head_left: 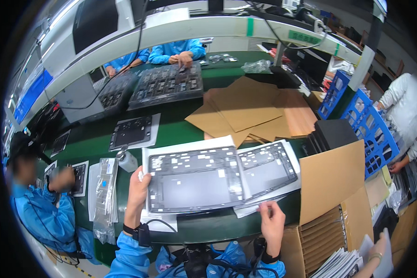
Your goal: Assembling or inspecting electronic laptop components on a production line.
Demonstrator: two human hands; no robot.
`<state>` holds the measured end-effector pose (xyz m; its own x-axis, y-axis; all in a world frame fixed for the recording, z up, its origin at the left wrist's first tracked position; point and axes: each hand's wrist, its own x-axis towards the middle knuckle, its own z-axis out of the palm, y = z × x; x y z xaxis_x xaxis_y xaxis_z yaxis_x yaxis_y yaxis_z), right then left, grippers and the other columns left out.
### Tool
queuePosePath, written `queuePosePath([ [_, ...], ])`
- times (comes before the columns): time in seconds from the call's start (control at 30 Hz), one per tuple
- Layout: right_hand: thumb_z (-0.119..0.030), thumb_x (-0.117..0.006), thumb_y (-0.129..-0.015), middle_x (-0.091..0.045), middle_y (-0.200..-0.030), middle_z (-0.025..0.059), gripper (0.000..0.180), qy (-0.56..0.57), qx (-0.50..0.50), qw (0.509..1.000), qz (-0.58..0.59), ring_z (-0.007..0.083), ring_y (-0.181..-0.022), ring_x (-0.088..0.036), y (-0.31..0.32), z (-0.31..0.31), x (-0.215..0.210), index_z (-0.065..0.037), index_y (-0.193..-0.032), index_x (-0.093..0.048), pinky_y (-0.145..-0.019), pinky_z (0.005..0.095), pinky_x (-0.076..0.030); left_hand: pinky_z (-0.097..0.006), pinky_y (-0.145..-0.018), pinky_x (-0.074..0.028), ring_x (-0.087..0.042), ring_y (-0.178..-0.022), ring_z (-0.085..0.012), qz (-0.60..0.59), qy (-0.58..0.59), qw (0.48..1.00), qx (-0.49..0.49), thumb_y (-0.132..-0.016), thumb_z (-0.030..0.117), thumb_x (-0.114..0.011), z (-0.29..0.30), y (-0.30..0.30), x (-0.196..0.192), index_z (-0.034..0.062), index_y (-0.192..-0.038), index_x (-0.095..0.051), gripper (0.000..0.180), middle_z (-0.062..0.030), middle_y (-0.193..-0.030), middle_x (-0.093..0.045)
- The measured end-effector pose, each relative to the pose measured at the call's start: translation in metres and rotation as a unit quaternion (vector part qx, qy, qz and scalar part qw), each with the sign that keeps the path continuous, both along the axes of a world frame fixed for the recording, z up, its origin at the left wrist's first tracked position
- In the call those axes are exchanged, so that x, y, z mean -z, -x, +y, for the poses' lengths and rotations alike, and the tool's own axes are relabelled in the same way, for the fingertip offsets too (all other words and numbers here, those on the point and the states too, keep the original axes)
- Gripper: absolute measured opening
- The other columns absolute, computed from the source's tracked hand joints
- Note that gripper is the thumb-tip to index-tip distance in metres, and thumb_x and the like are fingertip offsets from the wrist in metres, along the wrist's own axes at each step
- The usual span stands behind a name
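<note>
My left hand (pixel 138 187) grips the left edge of a dark flat tablet housing (pixel 197 190), thumb on top, with white paper behind it. Small white stickers dot its upper half, and it is raised and tilted over the green table. A smaller-looking housing of the same kind (pixel 268 173) lies to its right on white sheets (pixel 293 160), partly overlapped. Just below that one's lower edge is my right hand (pixel 272 222), fingers curled and thumb drawn toward the fingertips in a pinch. Whether anything small is between them is too fine to make out.
Brown cardboard sheets (pixel 245 106) lie behind the housings. A white bottle (pixel 126 160) and clear plastic bags (pixel 105 194) are on the left. An open carton (pixel 331 185) and black stack (pixel 333 136) stand right. Co-workers sit left and opposite, near a parts tray (pixel 164 83).
</note>
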<state>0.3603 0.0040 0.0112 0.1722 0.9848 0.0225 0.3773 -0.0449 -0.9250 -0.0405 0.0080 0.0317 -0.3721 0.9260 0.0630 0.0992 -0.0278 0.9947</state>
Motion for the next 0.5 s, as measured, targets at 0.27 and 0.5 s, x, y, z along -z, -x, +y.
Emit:
queuePosePath([
  [0.27, -0.020, -0.069, -0.096, -0.069, -0.086, 0.0122, 0.036, 0.010, -0.255, 0.967, -0.012, 0.0163, -0.060, -0.060, 0.088, 0.023, 0.050, 0.005, -0.121, -0.062, -0.057, 0.0334, -0.048, -0.031, -0.079, -0.048, -0.060, -0.086, -0.0127, 0.024, 0.060, 0.997, -0.033, -0.095, 0.009, -0.056, -0.047, 0.056, 0.098, -0.0026, -0.114, -0.064, 0.024, -0.0031, -0.097, -0.066],
  [0.5, -0.018, -0.073, -0.090, -0.070, -0.079, 0.0217, 0.026, 0.008, -0.113, 0.942, -0.315, 0.0414, -0.075, -0.068, 0.102, -0.004, 0.013, 0.003, -0.102, -0.065, -0.067, 0.0467, -0.051, -0.050, -0.061, -0.047, -0.062, -0.067, -0.0466, 0.361, 0.043, 0.910, -0.200, -0.090, 0.012, -0.066, -0.059, 0.008, 0.032, -0.0015, -0.083, -0.053, 0.020, -0.0235, -0.073, -0.062],
])
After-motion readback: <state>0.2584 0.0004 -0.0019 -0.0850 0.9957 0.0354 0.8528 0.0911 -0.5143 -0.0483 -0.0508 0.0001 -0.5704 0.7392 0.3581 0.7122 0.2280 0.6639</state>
